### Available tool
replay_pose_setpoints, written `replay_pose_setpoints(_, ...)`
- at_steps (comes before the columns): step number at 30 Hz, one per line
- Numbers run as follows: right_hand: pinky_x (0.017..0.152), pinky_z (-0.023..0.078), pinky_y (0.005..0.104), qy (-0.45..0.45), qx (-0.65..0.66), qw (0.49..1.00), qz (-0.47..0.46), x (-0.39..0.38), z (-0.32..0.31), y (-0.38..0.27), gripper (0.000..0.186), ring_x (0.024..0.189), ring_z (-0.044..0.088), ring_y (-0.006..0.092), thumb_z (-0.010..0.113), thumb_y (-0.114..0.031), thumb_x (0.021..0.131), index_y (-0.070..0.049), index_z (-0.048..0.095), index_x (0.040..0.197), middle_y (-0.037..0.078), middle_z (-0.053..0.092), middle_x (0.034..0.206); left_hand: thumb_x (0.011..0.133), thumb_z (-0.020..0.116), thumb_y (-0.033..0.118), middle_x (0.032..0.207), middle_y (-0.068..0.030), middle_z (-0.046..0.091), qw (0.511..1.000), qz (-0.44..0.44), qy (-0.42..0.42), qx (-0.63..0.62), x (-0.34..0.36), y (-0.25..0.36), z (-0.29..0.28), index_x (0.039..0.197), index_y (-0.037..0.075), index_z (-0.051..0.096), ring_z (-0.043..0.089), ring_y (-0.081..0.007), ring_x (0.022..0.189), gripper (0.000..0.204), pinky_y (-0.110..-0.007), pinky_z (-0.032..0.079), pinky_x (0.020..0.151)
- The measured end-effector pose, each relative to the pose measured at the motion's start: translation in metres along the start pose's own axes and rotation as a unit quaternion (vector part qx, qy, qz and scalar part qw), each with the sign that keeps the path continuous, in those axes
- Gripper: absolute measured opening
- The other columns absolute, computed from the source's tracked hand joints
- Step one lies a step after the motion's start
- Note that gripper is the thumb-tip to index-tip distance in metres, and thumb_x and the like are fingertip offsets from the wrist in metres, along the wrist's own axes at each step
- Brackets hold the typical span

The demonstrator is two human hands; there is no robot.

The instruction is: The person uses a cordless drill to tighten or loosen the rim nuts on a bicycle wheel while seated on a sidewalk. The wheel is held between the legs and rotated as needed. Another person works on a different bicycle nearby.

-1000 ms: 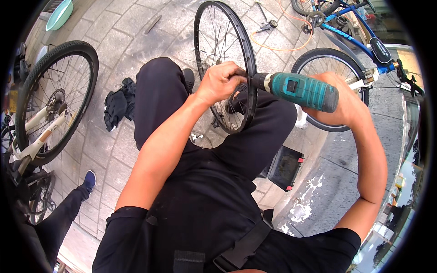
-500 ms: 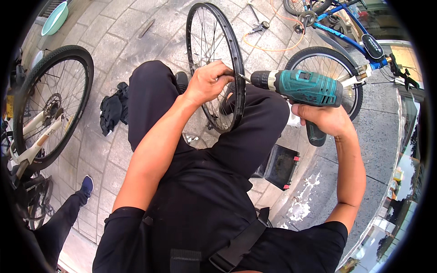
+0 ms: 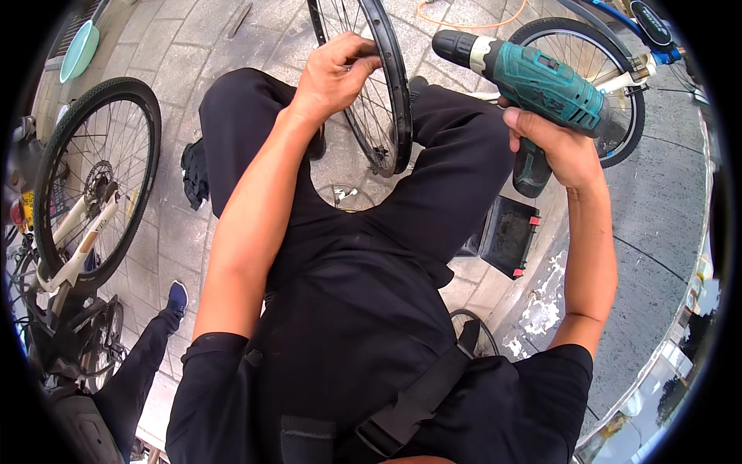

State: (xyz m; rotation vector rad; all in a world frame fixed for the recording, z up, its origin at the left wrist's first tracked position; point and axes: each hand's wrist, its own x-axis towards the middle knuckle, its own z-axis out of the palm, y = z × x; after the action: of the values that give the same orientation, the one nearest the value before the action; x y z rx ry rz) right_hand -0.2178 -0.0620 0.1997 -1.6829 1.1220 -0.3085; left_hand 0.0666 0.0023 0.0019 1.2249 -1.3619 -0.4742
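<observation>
A bare bicycle wheel (image 3: 400,104) with a black rim and no tyre stands upright between my knees. My left hand (image 3: 332,76) is closed at the rim's inner side, thumb and fingers pinched together among the spokes; whatever small part may lie between the fingertips is hidden. To the right of the wheel, my right hand (image 3: 558,147) grips the handle of a teal and black cordless drill (image 3: 545,87). The drill's chuck points up and left, apart from the rim.
A black toolbox (image 3: 508,236) with red latches lies open by my right leg. A wheel of a blue bicycle (image 3: 580,85) is beyond the drill. On the left are another bicycle's wheel (image 3: 48,193), a black cloth (image 3: 195,174), a green basin (image 3: 79,52) and another person's shoe (image 3: 178,298).
The drill has backed away from the rim, where its tip was, and its chuck has tilted upward. My left hand stays at the rim. The whole view has shifted.
</observation>
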Motion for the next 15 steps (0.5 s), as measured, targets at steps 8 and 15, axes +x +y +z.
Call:
replay_pose_setpoints(8,0.062,0.051,0.0288,0.078,0.148,0.986,0.002,0.017,0.015,0.063,0.022,0.065,0.064,0.0131,0.078,-0.012,0.089,0.000,0.074,0.108,0.004,0.071,0.087,0.106,0.060,0.036,0.121,-0.0149,0.073,0.962,-0.201,-0.045,-0.182,0.001,0.015,-0.052,0.131,-0.006,0.064,0.065,-0.0193,0.118,0.049,-0.034,0.045,0.111)
replay_pose_setpoints(15,0.057,0.053,0.0289,0.102,0.118,0.982,0.111,0.041,0.023,0.131,0.019,0.066,0.063,0.0104,0.077,-0.010,0.089,-0.003,0.075,0.106,0.002,0.070,0.085,0.105,0.064,0.021,0.114,-0.0186,0.074,0.956,-0.286,-0.021,-0.059,0.020,0.013,-0.062,0.114,-0.005,0.064,0.070,-0.0259,0.114,0.027,-0.039,0.052,0.106)
